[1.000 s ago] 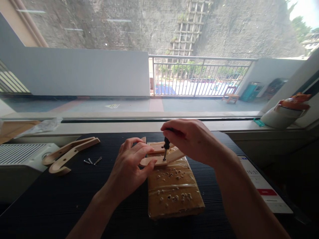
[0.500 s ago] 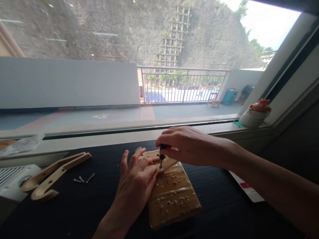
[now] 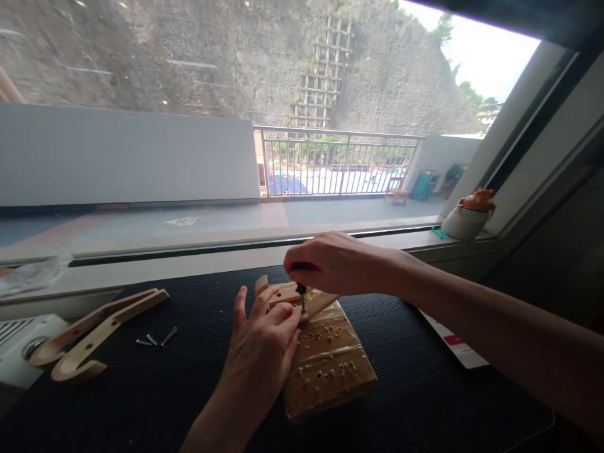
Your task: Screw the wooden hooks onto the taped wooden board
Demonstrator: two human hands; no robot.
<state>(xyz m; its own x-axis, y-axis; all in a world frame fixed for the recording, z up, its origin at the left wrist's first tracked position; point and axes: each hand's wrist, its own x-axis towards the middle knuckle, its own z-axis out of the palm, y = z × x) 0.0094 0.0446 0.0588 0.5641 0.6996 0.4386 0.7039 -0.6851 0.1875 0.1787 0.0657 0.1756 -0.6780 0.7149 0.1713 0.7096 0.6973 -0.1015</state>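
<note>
The wooden hook (image 3: 322, 306) lies on top of the tape-wrapped cardboard block (image 3: 333, 377), near its far end; the tip of the black-handled screwdriver (image 3: 302, 297) stands upright over the hole in this hook. The right hand (image 3: 325, 261) is closed around the handle and hides most of it; the left hand (image 3: 262, 343) has its thumb and forefinger narrow together at the hook's left end, with the outer fingers spread wide; it covers this end, so I cannot tell if it grips or only presses.

Just behind, a second wooden hook (image 3: 289, 294) lies on the same block, partly covered by the left fingers; many small holes mark the block's top. To the left, on the black table (image 3: 198, 396), there are three loose screws (image 3: 153, 340) and, farther left, a pair of wooden hooks (image 3: 92, 343); the radiator (image 3: 28, 352) is beside them. At right, the forearm passes over part of a white flat device (image 3: 465, 352); beyond, on the windowsill (image 3: 240, 257), stands a lidded bottle (image 3: 466, 221).
</note>
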